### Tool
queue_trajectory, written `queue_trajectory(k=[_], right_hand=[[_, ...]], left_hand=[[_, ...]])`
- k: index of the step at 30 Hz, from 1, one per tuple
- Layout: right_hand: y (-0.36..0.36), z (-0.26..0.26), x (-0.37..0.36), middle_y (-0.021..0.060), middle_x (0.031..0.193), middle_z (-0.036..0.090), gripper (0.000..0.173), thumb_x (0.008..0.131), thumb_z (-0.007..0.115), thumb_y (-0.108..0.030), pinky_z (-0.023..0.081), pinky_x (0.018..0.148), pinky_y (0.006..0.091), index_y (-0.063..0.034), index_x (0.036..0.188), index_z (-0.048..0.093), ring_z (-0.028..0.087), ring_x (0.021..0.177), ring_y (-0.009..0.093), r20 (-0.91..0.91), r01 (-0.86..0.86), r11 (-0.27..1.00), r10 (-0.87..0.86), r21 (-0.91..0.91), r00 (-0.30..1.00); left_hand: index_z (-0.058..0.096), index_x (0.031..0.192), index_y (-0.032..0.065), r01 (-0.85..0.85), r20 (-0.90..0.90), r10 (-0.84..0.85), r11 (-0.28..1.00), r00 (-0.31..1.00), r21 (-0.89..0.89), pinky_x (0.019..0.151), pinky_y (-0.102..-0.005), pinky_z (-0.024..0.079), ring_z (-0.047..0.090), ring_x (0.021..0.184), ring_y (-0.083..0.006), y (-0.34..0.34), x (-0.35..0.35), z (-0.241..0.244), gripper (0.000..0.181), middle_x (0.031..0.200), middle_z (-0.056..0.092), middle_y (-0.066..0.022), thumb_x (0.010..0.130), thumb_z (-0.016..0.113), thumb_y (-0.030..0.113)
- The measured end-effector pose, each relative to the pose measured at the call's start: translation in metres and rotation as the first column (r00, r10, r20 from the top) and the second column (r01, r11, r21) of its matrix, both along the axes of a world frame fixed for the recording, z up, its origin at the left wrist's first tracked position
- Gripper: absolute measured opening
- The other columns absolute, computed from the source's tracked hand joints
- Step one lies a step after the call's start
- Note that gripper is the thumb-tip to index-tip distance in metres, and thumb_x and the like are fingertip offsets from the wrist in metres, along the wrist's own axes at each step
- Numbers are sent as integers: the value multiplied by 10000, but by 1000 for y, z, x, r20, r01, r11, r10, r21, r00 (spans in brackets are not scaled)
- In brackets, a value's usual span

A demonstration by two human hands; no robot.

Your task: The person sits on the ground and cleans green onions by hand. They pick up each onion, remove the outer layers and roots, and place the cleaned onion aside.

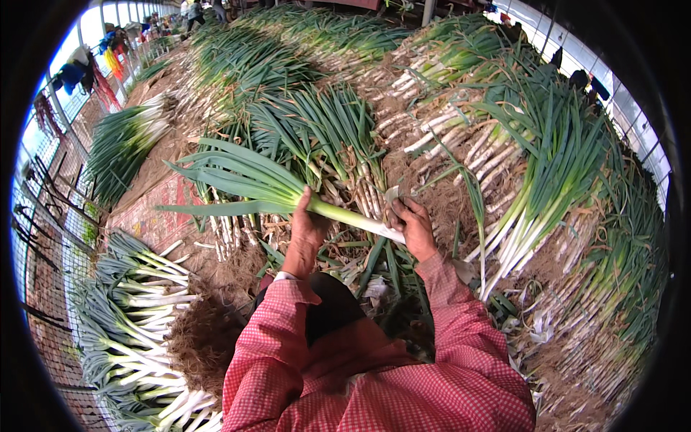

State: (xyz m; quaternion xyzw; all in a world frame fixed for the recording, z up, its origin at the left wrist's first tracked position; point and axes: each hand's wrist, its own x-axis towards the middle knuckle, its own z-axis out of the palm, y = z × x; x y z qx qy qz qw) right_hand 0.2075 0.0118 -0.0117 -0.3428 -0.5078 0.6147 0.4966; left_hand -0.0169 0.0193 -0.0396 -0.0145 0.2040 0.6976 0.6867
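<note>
In front of me a large leek-like green onion (351, 215) lies nearly level, its fanned green leaves to the left and its white shank to the right. My left hand (309, 232) is closed around it where the leaves begin. At the white end, my right hand (413, 224) has its fingers bent and pinches a small pale scrap (392, 193), perhaps a peeled layer. The right hand also touches the white shank, whose root end it partly hides. Below my hands, stripped leaves and peelings (378, 270) litter the ground.
Cleaned white-stemmed onions (146, 324) are piled at lower left, roots inward. Unpeeled bundles (334, 135) lie ahead, and a long heap (610, 270) lines the right. A pale-stemmed bunch (540, 200) lies at right. Wire mesh fencing (59, 281) borders the left; people (195, 15) stand far back.
</note>
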Motion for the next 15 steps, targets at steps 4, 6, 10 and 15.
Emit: queue_trajectory(k=[4, 6, 10, 15], right_hand=[[-60, -20, 89, 64, 650, 571, 178, 901, 492, -201, 435, 465, 283, -55, 918, 593, 516, 512, 101, 801, -329, 883, -83, 335, 592], [-114, -66, 160, 135, 692, 589, 105, 839, 531, -117, 446, 523, 359, -26, 876, 566, 582, 589, 274, 908, -355, 895, -117, 272, 402], [-227, -107, 281, 149, 899, 581, 252, 823, 558, -168, 487, 693, 368, -49, 1045, 555, 589, 790, 274, 610, -5, 736, 557, -677, -564], [-188, -89, 226, 168, 1148, 520, 339, 844, 556, -187, 455, 870, 391, -28, 1139, 504, 552, 982, 314, 991, -117, 990, 94, -83, 92]], left_hand=[[559, 790, 134, -185, -79, 174, 966, 982, -182, 587, -320, 435, 448, 517, -153, 5, -36, 15, 201, 615, 486, -11, 757, 684, 287], [565, 763, 147, -193, -136, 171, 967, 976, -168, 504, -290, 411, 443, 488, -141, 14, -44, 1, 208, 572, 465, 21, 726, 718, 283], [536, 751, 147, -228, -277, 202, 972, 940, -66, 454, -273, 380, 425, 460, -129, 6, -62, 17, 262, 563, 453, 25, 710, 735, 313], [551, 757, 131, -209, -255, 189, 977, 948, -51, 461, -261, 375, 426, 490, -133, 2, -61, 8, 259, 565, 430, 17, 743, 706, 339]])
